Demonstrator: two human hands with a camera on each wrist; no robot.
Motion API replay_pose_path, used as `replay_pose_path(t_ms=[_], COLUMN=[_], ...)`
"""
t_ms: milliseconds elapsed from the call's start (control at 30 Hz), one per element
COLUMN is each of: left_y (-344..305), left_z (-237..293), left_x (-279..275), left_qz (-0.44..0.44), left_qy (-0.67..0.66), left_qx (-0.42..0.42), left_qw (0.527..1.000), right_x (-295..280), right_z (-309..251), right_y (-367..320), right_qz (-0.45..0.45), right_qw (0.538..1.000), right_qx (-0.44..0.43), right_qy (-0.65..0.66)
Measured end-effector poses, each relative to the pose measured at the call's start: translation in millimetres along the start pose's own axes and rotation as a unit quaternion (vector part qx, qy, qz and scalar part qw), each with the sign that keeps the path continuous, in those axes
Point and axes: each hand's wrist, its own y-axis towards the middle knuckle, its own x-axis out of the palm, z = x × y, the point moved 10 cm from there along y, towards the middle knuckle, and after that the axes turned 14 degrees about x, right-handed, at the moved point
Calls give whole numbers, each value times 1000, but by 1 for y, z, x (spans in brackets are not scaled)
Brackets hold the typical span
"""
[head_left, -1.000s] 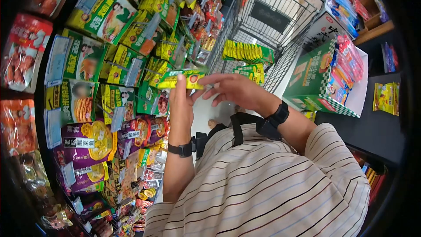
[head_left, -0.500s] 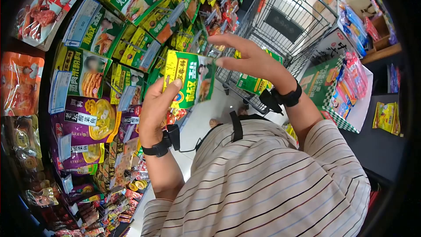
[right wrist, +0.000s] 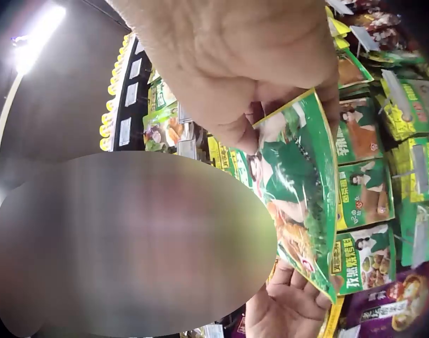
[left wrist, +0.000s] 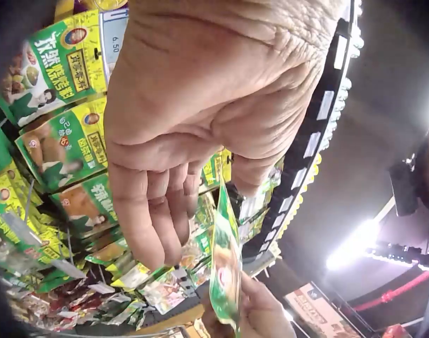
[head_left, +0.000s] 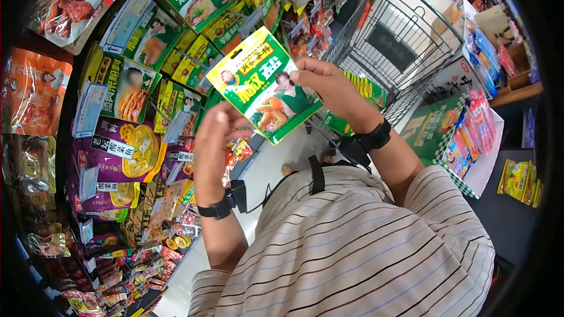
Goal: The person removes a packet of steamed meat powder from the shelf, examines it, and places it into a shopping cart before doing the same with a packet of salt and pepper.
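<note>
A green and yellow seasoning packet with a picture of a person and food on it is held up facing me in front of the shelf. My right hand pinches its right edge between thumb and fingers; the right wrist view shows the thumb on the packet. My left hand is just below and behind the packet's lower left edge, palm up and fingers straight, gripping nothing. From the left wrist view the packet appears edge-on beside those fingers. Whether they touch it I cannot tell.
A shelf wall of hanging green, yellow, purple and red food packets fills the left. A wire shopping cart holding green packets stands ahead on the right. A green display box of snacks sits beyond it.
The packet has gone up and turned its front towards me. My left thumb has let go of it and the hand dropped below. My right hand now pinches its edge.
</note>
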Motion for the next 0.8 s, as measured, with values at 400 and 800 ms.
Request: replay_pose_path(t_ms=[400, 800], left_y=[-8, -10], left_z=[-29, 22], left_x=[12, 26], left_qz=[50, 92], left_qy=[5, 218], left_qx=[-14, 176], left_qw=[999, 955], right_x=[-1, -1], right_z=[6, 1], right_y=[0, -1], right_qz=[19, 45], right_qw=[993, 984], right_qx=[-15, -45], right_qy=[120, 169])
